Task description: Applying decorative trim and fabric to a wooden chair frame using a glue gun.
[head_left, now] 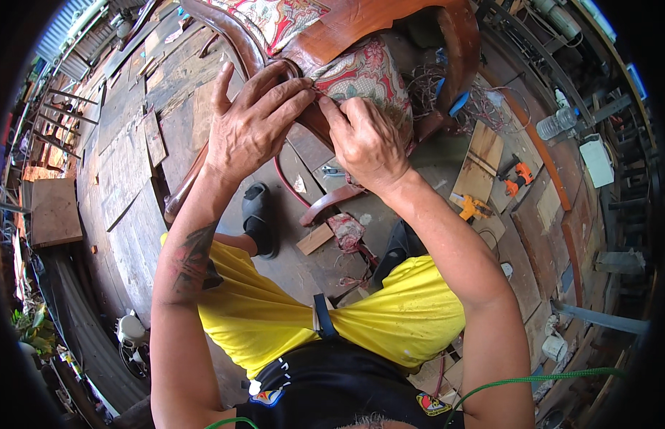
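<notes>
A dark wooden chair frame with red-and-cream floral upholstery lies at the top of the head view, a broad wooden piece across it. My left hand lies over the curved frame at the fabric's edge, fingers apart and slightly bent. Just right of it my right hand is closed, its index finger and thumb at the seam between wood and cloth. Whatever it holds there is hidden or too small to name.
Loose boards, orange and yellow tools, a tangle of cord and a plastic bottle lie around the floor. My sandalled feet stand below the chair. Metal racks line the left side.
</notes>
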Available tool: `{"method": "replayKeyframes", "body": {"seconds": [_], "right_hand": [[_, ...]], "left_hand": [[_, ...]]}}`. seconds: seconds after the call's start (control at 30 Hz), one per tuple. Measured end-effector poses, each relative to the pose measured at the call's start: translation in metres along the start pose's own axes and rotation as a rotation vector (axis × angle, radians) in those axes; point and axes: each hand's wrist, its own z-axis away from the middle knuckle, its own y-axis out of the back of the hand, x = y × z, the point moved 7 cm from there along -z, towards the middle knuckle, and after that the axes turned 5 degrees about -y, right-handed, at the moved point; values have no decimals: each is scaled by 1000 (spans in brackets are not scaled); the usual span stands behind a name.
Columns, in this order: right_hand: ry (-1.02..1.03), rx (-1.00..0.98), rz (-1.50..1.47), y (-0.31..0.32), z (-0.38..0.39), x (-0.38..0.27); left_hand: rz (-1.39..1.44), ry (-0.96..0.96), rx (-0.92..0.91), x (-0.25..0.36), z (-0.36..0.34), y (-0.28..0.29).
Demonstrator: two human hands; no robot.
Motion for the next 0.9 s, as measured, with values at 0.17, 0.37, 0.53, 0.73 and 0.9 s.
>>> {"method": "replayKeyframes", "body": {"seconds": [0.17,0.37,0.53,0.73,0.9], "right_hand": [[-1,13,-8,-1,-1,0],[11,49,-31,2,-4,1],[8,49,-40,0,-4,2],[54,83,-25,0,-5,1],[37,82,-30,1,-5,2]], "left_hand": [[17,17,25,-3,-2,3],[40,37,18,-5,-4,4],[27,53,33,-4,-3,4],[14,64,49,-4,-3,1],[0,72,85,1,-5,3]]}}
